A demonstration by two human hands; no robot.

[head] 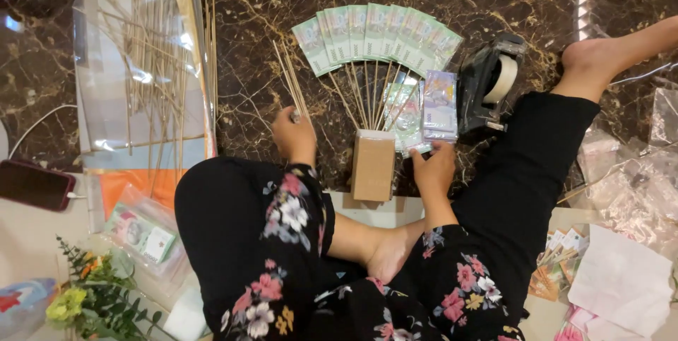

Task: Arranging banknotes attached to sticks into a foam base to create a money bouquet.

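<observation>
On the marble floor (pixel 268 2), left hand (pixel 295 136) pinches a few wooden skewers (pixel 291 81); right hand (pixel 434 168) grips a wrapped banknote stack (pixel 439 106) beside the cardboard block (pixel 373 164).

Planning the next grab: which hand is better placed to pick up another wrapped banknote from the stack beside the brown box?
Right, probably. The right hand already rests at the stack of wrapped banknotes, right of the brown box. The left hand is across the box, fingers on loose wooden skewers.
</observation>
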